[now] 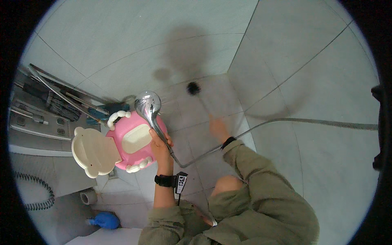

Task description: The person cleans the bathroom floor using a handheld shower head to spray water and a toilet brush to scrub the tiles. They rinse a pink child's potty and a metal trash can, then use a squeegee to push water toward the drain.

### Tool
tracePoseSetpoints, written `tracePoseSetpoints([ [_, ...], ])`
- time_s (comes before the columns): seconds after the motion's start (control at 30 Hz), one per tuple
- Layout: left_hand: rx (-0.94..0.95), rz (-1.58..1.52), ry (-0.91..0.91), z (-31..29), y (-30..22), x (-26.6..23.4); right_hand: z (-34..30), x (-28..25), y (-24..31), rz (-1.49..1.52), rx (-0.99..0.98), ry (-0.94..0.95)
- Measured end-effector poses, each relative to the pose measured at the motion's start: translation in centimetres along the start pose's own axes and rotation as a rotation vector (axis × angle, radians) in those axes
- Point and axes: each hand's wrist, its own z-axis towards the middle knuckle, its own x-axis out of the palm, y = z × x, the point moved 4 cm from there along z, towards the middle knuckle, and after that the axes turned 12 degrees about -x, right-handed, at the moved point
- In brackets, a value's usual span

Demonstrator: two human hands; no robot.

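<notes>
My left hand point(160, 143) is wrapped round the handle of a chrome shower head point(148, 105), whose round end points toward the far wall. A metal hose point(281, 121) runs from its lower end, passes by my right wrist and reaches the right side. My right hand point(219, 127) is closed on the thin, pale handle of a brush. The round black head of the brush point(193, 88) is at the floor near the foot of the far wall. Beside my left hand stands a pink child's potty point(118, 153), its cream lid point(93, 153) folded open to the left.
Long-handled mops point(65, 100) lean at the left wall. A coiled dark hose point(41, 192) hangs at the lower left. Below it are a short grey pipe point(88, 197) and a blue object point(107, 220). A floor drain point(112, 174) lies near the potty. Tiled walls point(302, 81) rise ahead and right.
</notes>
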Motion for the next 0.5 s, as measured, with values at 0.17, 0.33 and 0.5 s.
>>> tracePoseSetpoints([
  [0.17,-0.01,-0.016,-0.028,-0.2,0.2,-0.2,-3.3,-0.8,5.4,0.157,-0.222,0.164],
  [0.33,-0.006,-0.058,-0.047,-0.1,0.1,-0.2,-5.2,-4.7,-4.9,0.266,0.174,0.118],
  [0.5,-0.046,-0.062,0.004,-0.2,-0.2,0.3,-5.6,-3.6,0.6,0.149,-0.165,0.002],
])
